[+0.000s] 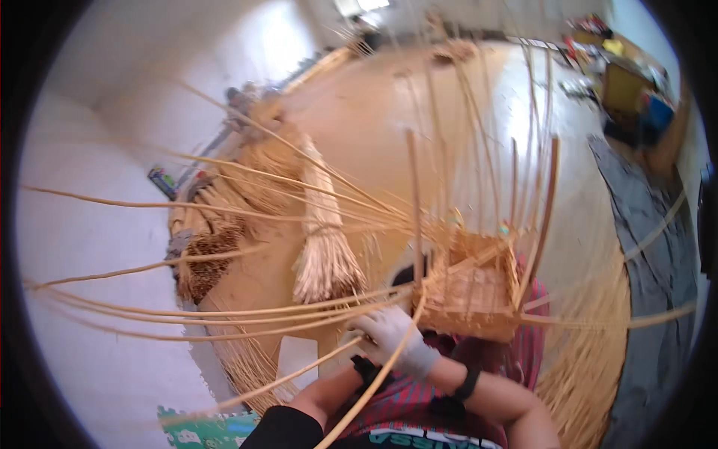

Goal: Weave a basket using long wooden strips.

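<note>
Half-woven pale wicker basket (471, 292) on lap, above the floor (359, 127). Gloved hand (389, 337), which side unclear, fingers closed on long springy cane strand (224, 313); light, brittle, best gripped near the weave.

Half-woven square wicker basket (473, 292) tilted on lap, loose canes (224, 310) splaying outward

A pale tan floor (359, 120) fills the middle of the room and shines where daylight falls across it. A plain white wall (97, 247) runs down the left side. A grey cloth (651, 254) lies spread over the floor at the right. In the far right corner stands cluttered furniture (628, 86) in yellow and blue. A bright window (363, 6) shows at the top edge.
</note>
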{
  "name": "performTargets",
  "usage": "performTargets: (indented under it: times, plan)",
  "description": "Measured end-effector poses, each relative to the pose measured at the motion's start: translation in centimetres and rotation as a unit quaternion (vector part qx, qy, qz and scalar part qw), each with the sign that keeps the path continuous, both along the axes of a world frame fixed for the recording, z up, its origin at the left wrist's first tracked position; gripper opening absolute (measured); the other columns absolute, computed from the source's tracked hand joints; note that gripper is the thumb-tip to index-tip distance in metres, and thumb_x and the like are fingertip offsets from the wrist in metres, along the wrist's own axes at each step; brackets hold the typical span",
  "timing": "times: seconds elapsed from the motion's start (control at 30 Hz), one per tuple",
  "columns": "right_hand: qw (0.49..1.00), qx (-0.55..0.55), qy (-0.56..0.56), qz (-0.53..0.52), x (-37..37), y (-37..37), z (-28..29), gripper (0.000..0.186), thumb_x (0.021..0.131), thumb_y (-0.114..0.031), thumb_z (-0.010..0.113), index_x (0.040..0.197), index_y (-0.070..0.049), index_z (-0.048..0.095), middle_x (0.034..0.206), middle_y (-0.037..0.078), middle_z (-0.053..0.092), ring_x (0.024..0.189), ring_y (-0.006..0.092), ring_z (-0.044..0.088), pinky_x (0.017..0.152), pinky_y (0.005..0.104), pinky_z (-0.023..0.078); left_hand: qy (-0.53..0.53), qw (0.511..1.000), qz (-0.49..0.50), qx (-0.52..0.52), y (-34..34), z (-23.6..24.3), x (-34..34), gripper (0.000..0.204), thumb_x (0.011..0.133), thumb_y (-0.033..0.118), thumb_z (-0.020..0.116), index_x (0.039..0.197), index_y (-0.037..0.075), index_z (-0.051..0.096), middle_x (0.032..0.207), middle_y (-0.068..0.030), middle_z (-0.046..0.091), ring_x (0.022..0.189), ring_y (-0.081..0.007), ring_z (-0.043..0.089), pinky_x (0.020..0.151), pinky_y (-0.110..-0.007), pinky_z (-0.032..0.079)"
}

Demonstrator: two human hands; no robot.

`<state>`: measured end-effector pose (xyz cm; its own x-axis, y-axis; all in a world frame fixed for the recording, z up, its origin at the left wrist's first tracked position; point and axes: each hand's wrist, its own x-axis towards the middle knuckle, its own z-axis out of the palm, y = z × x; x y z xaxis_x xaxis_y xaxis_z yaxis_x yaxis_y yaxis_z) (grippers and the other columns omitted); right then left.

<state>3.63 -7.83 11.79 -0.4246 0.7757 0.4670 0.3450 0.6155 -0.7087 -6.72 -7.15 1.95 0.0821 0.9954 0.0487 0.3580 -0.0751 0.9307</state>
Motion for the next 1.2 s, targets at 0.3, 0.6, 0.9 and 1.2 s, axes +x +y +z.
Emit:
performTargets:
  times: [0.3, 0.6, 0.9, 1.2]
  plan:
    - [0.987, -0.129, -0.047, 0.078, 1.8, 4.1, -2.4, 0.034, 0.080, -0.044, 0.072, 0.081, -0.010, 0.074, 0.074, 0.016, 0.068, 0.072, 0.0368, 0.068, 0.065, 0.0439, 0.054, -0.018, 1.000, -0.006, -0.017, 2.9, 0.5, -0.7, 0.044, 0.097, 0.017, 0.067, 0.137, 0.007, 0.052, 0.124, -0.0130, 0.063, 0.106, -0.0244, 0.063, 0.089, -0.035, 0.054]
    - [0.990, -0.128, -0.055, 0.011, -0.5, -0.2, -7.1, 0.017, 0.066, -0.029, 0.072, 0.077, -0.018, 0.076, 0.069, 0.009, 0.068, 0.071, 0.0339, 0.067, 0.070, 0.0452, 0.053, 0.042, 0.998, -0.048, 0.003, 2.2, 0.0, -1.6, 0.049, 0.097, 0.017, 0.067, 0.142, 0.008, 0.050, 0.130, -0.0138, 0.062, 0.113, -0.0267, 0.062, 0.095, -0.036, 0.052]
    - [0.992, 0.020, -0.114, 0.057, -0.1, -2.9, -3.3, 0.021, 0.072, -0.033, 0.070, 0.084, -0.017, 0.075, 0.082, 0.008, 0.073, 0.079, 0.0320, 0.071, 0.070, 0.0461, 0.056, 0.274, 0.946, -0.172, -0.023, 1.1, 1.9, -1.0, 0.055, 0.096, 0.017, 0.066, 0.147, 0.009, 0.048, 0.137, -0.0146, 0.061, 0.120, -0.0290, 0.061, 0.102, -0.037, 0.050]
    - [0.979, -0.006, -0.039, 0.200, 3.4, -10.1, 1.8, 0.048, 0.084, -0.056, 0.068, 0.076, -0.009, 0.064, 0.080, 0.015, 0.066, 0.077, 0.0355, 0.066, 0.070, 0.0473, 0.051, 0.017, 0.961, -0.220, 0.167, -1.6, 11.3, 2.9, 0.045, 0.099, 0.002, 0.060, 0.142, -0.002, 0.047, 0.077, -0.0020, 0.065, 0.071, -0.0139, 0.063, 0.085, -0.038, 0.059]
